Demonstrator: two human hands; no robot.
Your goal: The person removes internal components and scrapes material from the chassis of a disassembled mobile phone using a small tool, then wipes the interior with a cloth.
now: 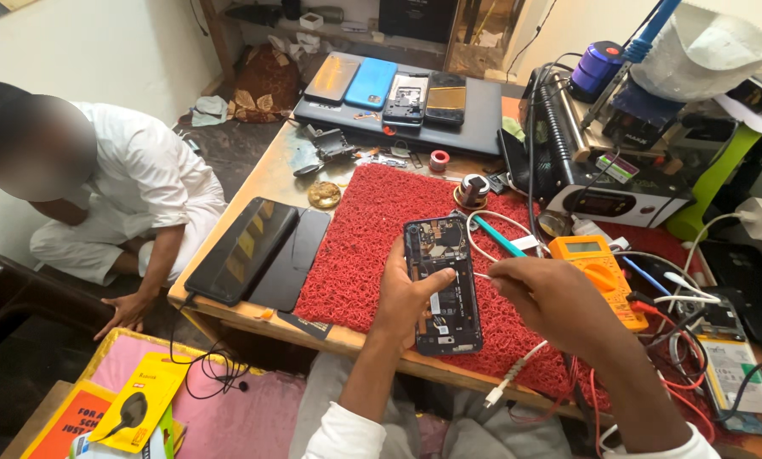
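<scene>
My left hand (406, 293) grips an opened smartphone (443, 285), back cover off, its circuit board and dark battery showing. My fingers wrap around its left edge and my thumb lies across the middle of the exposed insides, so the phone is tilted up just above the red bristly mat (372, 246) that covers the middle of the wooden workbench (266, 178).

My right hand (551, 297) is closed narrow around a thin tool, pinched between thumb and fingertips, with its pale tip (480, 274) touching the phone's right edge (I cannot tell what kind of tool it is). A white cable (517, 370) hangs below that wrist.

Just beyond my right hand lies an orange multimeter (597, 268) with red leads trailing off to the right. A teal-handled tool (498, 236) lies between it and the phone. To the left of the mat rest a dark tablet (240, 249) and a black glass panel (294, 259), side by side. At the far end, four phones lie in a row on a closed grey laptop (483, 115). A person in white clothes (143, 183) crouches on the floor to the left, one hand pressed down.
</scene>
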